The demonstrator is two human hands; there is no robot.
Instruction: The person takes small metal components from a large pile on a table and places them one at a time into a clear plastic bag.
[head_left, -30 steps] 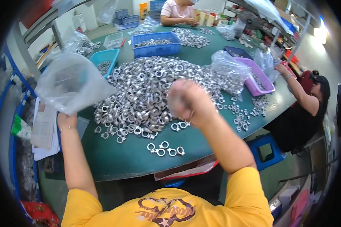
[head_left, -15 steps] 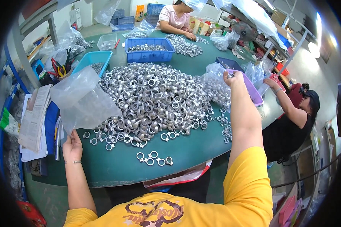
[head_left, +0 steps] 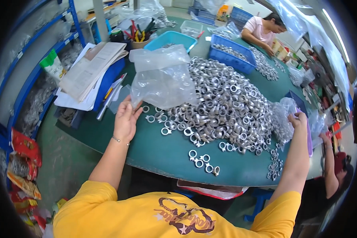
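At the pile's left, a clear plastic bag lies over its edge. My left hand pinches the bag's lower left corner, with some fingers spread. Many silvery metal rings with small lugs are heaped mid-table. My right hand is closed, fingers curled, beside a clear bag of metal parts on the heap's right; what is inside the fingers is hidden. A purple tray shows partly behind that wrist. Several loose rings lie at the table's front.
The green table also carries a blue basket of parts, a turquoise tray, a pot of pliers and papers. Blue shelving stands left. One co-worker sits across; another is at the right.
My view has turned left, so the table's contents appear farther right. My left hand has come up against the bag's corner. My right hand stays near the right-hand bag; the ring seen in it is hidden now.
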